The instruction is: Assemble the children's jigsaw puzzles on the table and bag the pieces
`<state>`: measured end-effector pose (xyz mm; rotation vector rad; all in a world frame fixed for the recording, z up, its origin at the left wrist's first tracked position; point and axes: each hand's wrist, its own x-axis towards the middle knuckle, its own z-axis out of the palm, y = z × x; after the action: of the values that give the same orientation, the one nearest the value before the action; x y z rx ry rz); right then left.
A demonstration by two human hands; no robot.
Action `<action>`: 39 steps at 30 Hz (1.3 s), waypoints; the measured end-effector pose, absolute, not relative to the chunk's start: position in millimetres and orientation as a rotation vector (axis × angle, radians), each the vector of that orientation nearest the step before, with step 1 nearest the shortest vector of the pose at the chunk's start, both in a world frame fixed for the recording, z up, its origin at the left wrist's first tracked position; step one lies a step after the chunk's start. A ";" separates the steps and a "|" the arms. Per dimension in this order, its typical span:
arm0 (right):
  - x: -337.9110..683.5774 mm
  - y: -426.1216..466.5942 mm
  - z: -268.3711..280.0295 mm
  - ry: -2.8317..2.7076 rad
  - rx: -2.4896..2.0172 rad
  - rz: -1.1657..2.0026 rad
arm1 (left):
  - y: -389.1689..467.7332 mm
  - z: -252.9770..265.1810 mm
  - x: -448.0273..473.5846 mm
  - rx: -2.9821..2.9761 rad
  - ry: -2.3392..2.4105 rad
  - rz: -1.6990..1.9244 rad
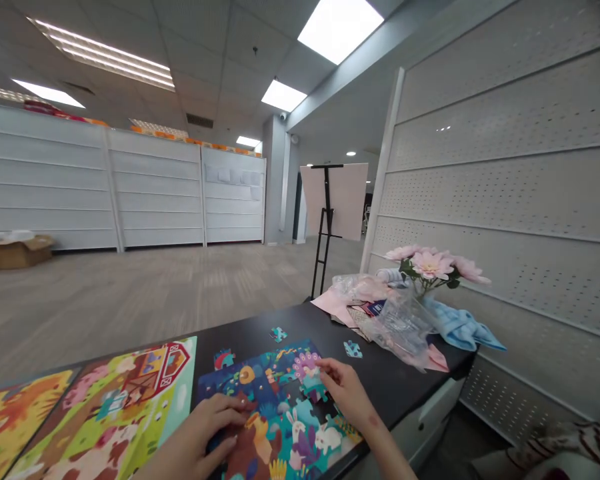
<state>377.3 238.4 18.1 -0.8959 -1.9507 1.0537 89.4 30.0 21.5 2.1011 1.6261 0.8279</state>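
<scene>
A colourful jigsaw puzzle [280, 413] with rabbits and a dark blue background lies on the black table [395, 380]. My left hand [207, 430] rests flat on the puzzle's near left part, fingers pressing on the pieces. My right hand [345, 390] pinches a puzzle piece [311, 381] at the puzzle's upper right area. Three loose pieces lie beyond the puzzle: one [223, 359] at its top left, one [279, 334] farther back, one [353, 349] to the right.
A farm-scene puzzle [125, 393] and an orange one [15, 413] lie to the left. Crumpled clear plastic bags [395, 320], pink paper, a blue cloth [457, 327] and pink flowers [430, 263] fill the table's right end. An easel [330, 213] stands behind.
</scene>
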 end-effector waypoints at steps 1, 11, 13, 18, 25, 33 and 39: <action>378.2 238.9 18.5 -1.943 -0.889 1.060 | 30.0 21.3 89.2 2.098 1.625 0.835; 381.1 243.8 15.3 -1.862 -0.871 1.183 | 28.5 30.4 93.5 2.087 1.661 0.773; 380.0 242.7 15.5 -1.872 -0.864 1.179 | 28.1 31.5 94.1 2.094 1.654 0.771; 377.6 237.1 18.8 -2.033 -0.858 1.036 | 25.6 36.7 96.7 2.106 1.630 0.799; 383.2 244.0 15.6 -1.771 -0.802 1.220 | 27.0 41.0 98.3 2.115 1.617 0.847; 389.1 246.2 17.3 -1.645 -0.805 1.181 | 27.4 34.2 95.6 2.112 1.610 0.879; 388.8 248.6 13.6 -1.565 -0.861 1.119 | 27.5 35.6 96.2 2.114 1.629 0.855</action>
<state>388.8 248.6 13.6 -0.8614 -1.5653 1.1186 96.2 27.5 35.6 2.1135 1.6292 0.8545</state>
